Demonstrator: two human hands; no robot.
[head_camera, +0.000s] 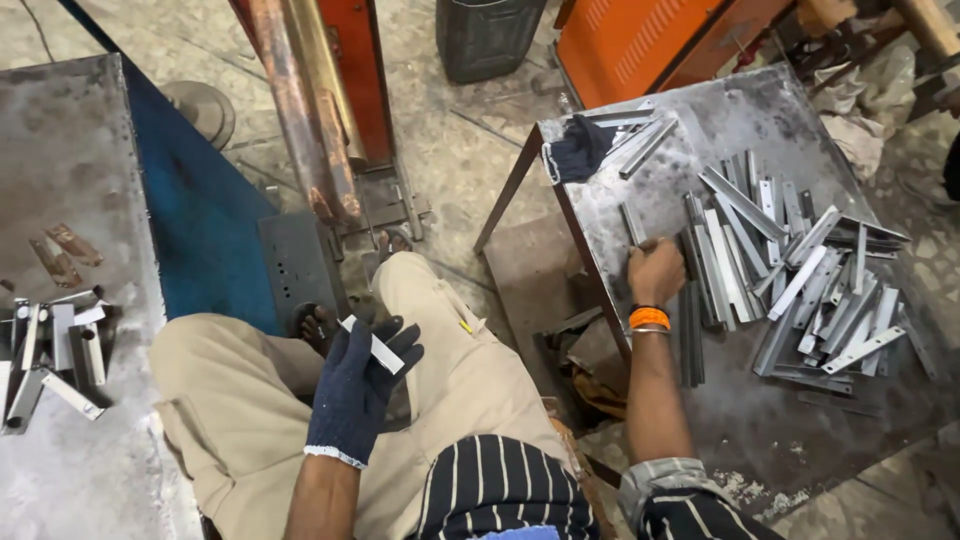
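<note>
Gloved left hand (355, 385) pinches a short metal strip (373, 345) lying diagonally; bare right hand (655, 270) closes on the strip pile (800, 290) to its right.

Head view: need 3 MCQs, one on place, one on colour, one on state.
1. Where does the pile of metal strips nearest the right hand lie?
A. on the steel table at the right
B. on the floor by the foot
C. on the person's lap

2. What colour is the glove on the left hand?
A. orange
B. dark blue
C. white

3. What is the state of the left hand?
A. empty and spread flat
B. holding a short metal strip
C. resting on the blue cabinet

Answers:
1. A, the strips are heaped on the steel table where the bare right hand reaches.
2. B, the knit glove is dark blue with a pale cuff.
3. B, the gloved fingers close around a short pale strip above the lap.
</note>
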